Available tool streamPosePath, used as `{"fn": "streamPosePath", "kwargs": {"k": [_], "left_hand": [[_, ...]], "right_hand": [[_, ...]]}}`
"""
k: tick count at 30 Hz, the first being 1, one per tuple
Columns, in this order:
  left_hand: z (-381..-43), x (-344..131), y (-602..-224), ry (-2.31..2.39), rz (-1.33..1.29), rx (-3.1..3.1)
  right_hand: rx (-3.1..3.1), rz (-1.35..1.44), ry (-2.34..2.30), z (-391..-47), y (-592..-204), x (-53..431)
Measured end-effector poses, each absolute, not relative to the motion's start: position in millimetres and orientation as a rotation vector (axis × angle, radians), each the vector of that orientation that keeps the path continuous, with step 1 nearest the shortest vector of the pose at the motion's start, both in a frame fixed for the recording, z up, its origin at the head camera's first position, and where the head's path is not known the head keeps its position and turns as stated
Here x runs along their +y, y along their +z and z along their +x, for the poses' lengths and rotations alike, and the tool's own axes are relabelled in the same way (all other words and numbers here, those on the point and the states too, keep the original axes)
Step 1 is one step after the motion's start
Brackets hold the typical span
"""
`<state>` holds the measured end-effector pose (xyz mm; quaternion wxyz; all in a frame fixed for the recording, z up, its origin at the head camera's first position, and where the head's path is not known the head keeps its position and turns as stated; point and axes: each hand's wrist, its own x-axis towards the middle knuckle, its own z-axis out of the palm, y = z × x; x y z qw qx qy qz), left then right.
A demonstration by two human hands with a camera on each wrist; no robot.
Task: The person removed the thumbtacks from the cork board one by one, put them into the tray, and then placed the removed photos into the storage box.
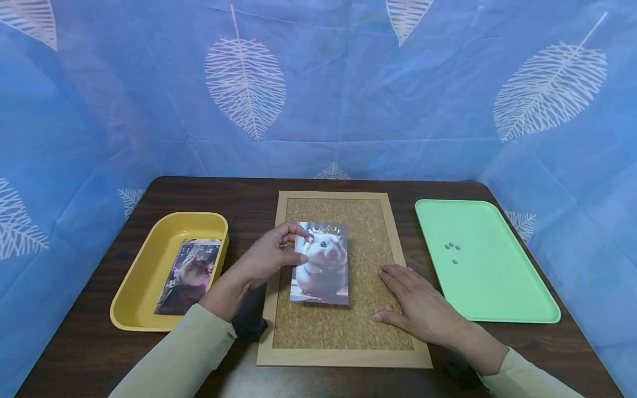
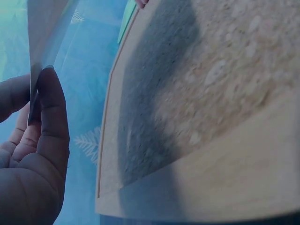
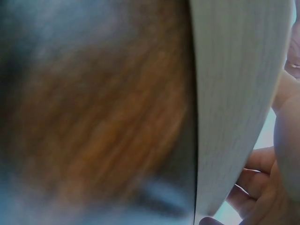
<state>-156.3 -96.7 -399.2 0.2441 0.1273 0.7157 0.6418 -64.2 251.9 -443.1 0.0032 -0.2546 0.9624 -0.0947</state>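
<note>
My left hand point(image 1: 278, 249) pinches a photo card point(image 1: 324, 271) by its left edge, thumb in front. The card pictures a white, furry animal wearing a crown. It is held over the middle of a wood-framed cork board point(image 1: 370, 326). In the left wrist view, the card point(image 2: 44, 33) stands between thumb and fingers, apart from the cork. My right hand point(image 1: 423, 304) rests on the board's right side with its fingers spread and fairly straight, holding nothing. The right wrist view is mostly blurred, with the wooden frame point(image 3: 234, 93) in it.
Left of the board, a yellow tray point(image 1: 136, 298) holds another photo point(image 1: 191, 273). On the right, a light green tray point(image 1: 497, 287) carries several tiny silver pieces point(image 1: 453, 246). All stand on a dark wooden table point(image 1: 244, 193) before a blue leaf-patterned cloth point(image 1: 323, 99).
</note>
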Motion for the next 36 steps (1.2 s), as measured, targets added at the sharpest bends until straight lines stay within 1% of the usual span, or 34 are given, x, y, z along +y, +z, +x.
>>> {"fn": "streamPosePath", "kwargs": {"k": [18, 36], "left_hand": [[-157, -124, -385, 1.776, 0.312, 1.978], [-152, -150, -373, 1.781, 0.316, 1.982]], "right_hand": [[3.006, -0.869, -0.217, -68, -440, 253], [3.004, -0.873, -0.238, -68, -440, 251]]}}
